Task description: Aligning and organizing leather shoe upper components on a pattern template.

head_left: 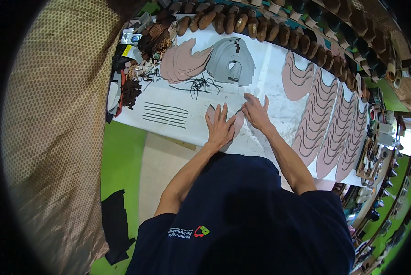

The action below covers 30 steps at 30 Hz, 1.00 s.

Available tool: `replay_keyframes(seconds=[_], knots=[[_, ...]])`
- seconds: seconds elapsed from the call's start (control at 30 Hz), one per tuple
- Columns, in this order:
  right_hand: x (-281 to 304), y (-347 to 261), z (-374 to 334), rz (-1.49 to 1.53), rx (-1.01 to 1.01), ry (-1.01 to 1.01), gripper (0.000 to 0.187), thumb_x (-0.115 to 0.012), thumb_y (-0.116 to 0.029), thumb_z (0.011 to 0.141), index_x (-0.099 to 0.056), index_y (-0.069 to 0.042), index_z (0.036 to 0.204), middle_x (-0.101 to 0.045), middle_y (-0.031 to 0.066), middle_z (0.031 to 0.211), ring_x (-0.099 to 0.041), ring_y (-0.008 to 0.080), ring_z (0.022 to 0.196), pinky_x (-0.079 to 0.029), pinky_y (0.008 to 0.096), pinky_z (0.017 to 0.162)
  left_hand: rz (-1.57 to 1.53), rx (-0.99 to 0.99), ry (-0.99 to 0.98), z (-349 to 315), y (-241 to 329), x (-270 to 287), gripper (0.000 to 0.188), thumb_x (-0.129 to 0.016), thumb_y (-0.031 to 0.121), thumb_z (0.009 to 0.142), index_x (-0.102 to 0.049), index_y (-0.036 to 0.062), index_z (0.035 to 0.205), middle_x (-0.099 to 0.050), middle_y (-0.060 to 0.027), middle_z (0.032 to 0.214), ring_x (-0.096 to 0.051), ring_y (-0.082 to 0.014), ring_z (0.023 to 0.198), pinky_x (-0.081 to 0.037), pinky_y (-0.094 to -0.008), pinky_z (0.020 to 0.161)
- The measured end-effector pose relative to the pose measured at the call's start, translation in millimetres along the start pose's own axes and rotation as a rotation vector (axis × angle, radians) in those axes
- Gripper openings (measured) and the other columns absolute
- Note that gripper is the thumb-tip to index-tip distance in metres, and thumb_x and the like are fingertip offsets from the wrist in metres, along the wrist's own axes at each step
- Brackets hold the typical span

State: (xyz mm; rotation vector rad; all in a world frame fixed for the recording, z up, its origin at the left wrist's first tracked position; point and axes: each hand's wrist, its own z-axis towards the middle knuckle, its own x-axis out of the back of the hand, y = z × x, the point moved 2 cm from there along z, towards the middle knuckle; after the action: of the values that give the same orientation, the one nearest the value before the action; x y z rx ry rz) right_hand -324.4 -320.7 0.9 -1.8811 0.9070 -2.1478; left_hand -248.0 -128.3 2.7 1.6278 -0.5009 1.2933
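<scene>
On the white table in front of me lies a curved pink shoe upper piece (238, 123), partly hidden beneath my fingers. A thin dark cord or trim strip (238, 111) runs along its upper edge. My left hand (220, 126) lies flat on the piece, fingers spread, pressing it against the table. At the piece's right side, my right hand (259, 113) has its fingers bent, with thumb and fingertips closed on the strip's end. Left of my hands, several straight dark strips (166, 107) lie in parallel. A tangle of dark strips (201, 85) sits farther back.
Fanned pink pieces (182, 66) and grey pieces (217, 57) lie toward the back. On the right are overlapping rows of pink pieces with dark curved trim (313, 126). Brown shoe lasts (219, 23) line the far edge. Brown scraps (131, 93) clutter the left end.
</scene>
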Motion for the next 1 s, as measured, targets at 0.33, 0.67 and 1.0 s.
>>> replay_keyframes(seconds=[0.33, 0.67, 1.0], knots=[[-7.8, -4.6, 1.4, -0.083, 0.02, 0.087, 0.013, -0.061, -0.022, 0.103, -0.069, -0.011, 0.107, -0.053, 0.0055, 0.148, -0.054, 0.0232, 0.134, -0.019, 0.0721, 0.119, 0.028, -0.001, -0.021, -0.2, -0.1, -1.3, 0.042, -0.07, 0.03, 0.094, -0.069, 0.023, 0.135, -0.024, -0.0186, 0.175, -0.019, -0.0433, 0.16, -0.01, -0.0793, 0.115], [-8.3, -3.2, 0.8, -0.073, -0.024, 0.091, 0.014, -0.064, -0.022, 0.102, -0.071, -0.011, 0.105, -0.056, 0.0041, 0.144, -0.053, 0.0209, 0.136, -0.017, 0.0734, 0.119, 0.007, -0.01, 0.019, 4.8, 5.8, 6.5, 0.04, -0.068, 0.025, 0.093, -0.07, 0.022, 0.133, -0.025, -0.0168, 0.174, -0.02, -0.0419, 0.16, -0.011, -0.078, 0.117], [-9.9, 0.1, -1.4, -0.024, -0.038, 0.084, 0.016, -0.063, -0.026, 0.103, -0.071, -0.013, 0.106, -0.056, 0.0057, 0.145, -0.054, 0.0223, 0.136, -0.017, 0.0733, 0.118, 0.096, -0.035, -0.021, 6.6, 4.7, 6.5, 0.045, -0.068, 0.028, 0.093, -0.069, 0.0212, 0.137, -0.026, -0.016, 0.174, -0.022, -0.0416, 0.159, -0.012, -0.0786, 0.117]])
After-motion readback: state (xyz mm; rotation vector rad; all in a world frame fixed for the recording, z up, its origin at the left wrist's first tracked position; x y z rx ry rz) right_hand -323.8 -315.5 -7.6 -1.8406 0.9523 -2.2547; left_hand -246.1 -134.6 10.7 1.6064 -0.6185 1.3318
